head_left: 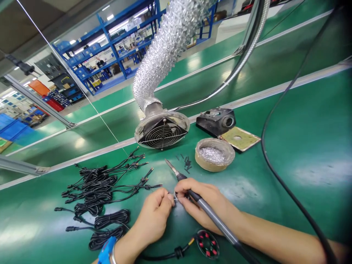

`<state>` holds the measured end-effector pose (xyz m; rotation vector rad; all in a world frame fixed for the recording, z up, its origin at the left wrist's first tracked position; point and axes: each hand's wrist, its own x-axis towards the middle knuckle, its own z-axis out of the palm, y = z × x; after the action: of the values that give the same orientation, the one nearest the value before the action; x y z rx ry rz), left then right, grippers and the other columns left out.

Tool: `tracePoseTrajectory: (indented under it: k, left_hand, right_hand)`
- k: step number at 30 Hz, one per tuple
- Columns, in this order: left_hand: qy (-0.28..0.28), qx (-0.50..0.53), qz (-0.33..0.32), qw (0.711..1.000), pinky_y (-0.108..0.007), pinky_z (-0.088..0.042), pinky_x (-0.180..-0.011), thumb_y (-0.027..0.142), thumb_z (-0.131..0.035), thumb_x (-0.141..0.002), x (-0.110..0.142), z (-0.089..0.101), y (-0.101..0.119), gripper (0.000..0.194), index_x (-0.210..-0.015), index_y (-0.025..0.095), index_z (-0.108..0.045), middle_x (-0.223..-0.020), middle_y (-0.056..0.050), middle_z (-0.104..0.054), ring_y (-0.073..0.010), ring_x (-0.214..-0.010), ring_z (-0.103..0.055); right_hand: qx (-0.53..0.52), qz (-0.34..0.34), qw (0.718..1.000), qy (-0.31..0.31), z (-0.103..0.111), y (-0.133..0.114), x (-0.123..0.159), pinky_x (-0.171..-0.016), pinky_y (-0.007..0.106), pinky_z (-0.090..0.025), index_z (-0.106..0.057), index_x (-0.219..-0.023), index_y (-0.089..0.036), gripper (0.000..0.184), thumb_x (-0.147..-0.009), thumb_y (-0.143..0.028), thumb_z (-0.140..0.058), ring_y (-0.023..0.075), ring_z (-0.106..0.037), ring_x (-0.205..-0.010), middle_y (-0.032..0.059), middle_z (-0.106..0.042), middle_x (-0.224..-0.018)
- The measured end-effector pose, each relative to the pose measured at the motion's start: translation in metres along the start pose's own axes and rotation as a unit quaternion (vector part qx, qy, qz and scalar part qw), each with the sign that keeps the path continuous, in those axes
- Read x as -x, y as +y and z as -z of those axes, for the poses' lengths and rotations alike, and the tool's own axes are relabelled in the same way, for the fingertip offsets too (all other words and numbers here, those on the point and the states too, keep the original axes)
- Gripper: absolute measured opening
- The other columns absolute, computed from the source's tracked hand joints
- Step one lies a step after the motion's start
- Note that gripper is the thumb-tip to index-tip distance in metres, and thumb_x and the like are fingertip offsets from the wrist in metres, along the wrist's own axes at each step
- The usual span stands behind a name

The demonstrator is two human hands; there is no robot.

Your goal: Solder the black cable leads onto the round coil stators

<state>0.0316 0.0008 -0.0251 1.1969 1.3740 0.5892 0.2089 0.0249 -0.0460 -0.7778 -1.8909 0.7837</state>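
Note:
My right hand (206,201) is closed around a soldering iron (213,214), its bare tip pointing up and left over the green bench. My left hand (156,212) is pinched shut just left of it, fingertips almost meeting those of the right. A short bit of thin silvery wire (176,198) shows between the two hands; its ends are hidden by the fingers. Below the hands lies a round disc with red parts (208,244), joined by coloured leads to a black cable (165,256) that runs under my left wrist.
Several coiled black cables (96,187) with stripped ends lie at left. Ahead hangs a fume extractor hood (162,132) on a foil duct (162,55). A bowl of metal scraps (214,165), an iron stand (217,123), a yellowish sponge (239,138) and small black pieces (187,164) sit behind.

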Motion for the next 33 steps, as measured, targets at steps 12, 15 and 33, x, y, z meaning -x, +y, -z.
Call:
tracePoseTrajectory:
  k: [12, 15, 33]
  left_hand:
    - [-0.001, 0.025, 0.038, 0.999, -0.021, -0.013, -0.042, 0.070, -0.055, -0.079, -0.004, 0.000, 0.005, 0.052, -0.070, 0.020, -0.044, -0.051, 0.011, -0.029, -0.0060, -0.044, -0.018]
    - [-0.006, 0.039, 0.042, 0.998, -0.020, -0.014, -0.042, 0.072, -0.056, -0.077, -0.004, -0.001, 0.007, 0.054, -0.069, 0.020, -0.043, -0.051, 0.011, -0.029, -0.0062, -0.045, -0.019]
    - [-0.021, 0.032, 0.034, 0.999, -0.021, -0.015, -0.044, 0.062, -0.052, -0.086, -0.003, 0.001, 0.001, 0.046, -0.068, 0.021, -0.041, -0.053, 0.010, -0.029, -0.0075, -0.047, -0.020]
  right_hand:
    - [-0.035, 0.042, 0.998, 0.012, 0.015, 0.001, 0.002, -0.073, 0.019, -0.053, -0.060, -0.108, -0.020, 0.025, -0.091, -0.006, -0.048, 0.0108, -0.068, -0.078, 0.0021, -0.071, -0.093]
    - [-0.013, 0.070, 0.997, 0.020, 0.028, -0.003, 0.004, -0.069, 0.022, -0.053, -0.056, -0.126, -0.020, 0.035, -0.093, -0.009, -0.049, 0.0127, -0.066, -0.075, 0.0028, -0.069, -0.090]
    - [-0.012, 0.104, 0.994, -0.013, 0.047, -0.024, 0.006, -0.049, 0.030, -0.033, -0.052, -0.107, -0.024, 0.033, -0.078, -0.009, -0.046, 0.0144, -0.044, -0.048, -0.0035, -0.045, -0.061]
